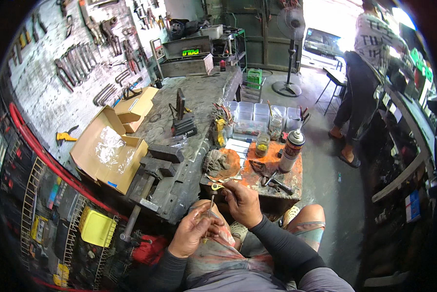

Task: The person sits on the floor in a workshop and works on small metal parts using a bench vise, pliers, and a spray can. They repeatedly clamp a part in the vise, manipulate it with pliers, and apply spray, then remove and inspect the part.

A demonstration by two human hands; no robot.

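Note:
Above my lap, my left hand [197, 230] is closed, its fingers pinching a thin metal rod [211, 204] that stands nearly upright. My right hand [243, 203] is closed too, its thumb and fingers on a small yellow ring-ended piece [217, 186]. That piece sits right at the rod's upper end; whether the two are joined I cannot tell. Beyond my hands is a low orange-stained stand [293, 182]. On it lie a crumpled grey rag [218, 163], a T-shaped metal tool [277, 184], a spray can [292, 151] and a glass jar [262, 145] with yellow bits inside.
A bench vise [155, 170] juts from the dark workbench [199, 92] at my left, beside an open cardboard box [101, 168]. Clear plastic bins [245, 112] stand behind the orange stand. A person [362, 82] walks at the right, near a standing fan [291, 48]. Tools hang on the left wall.

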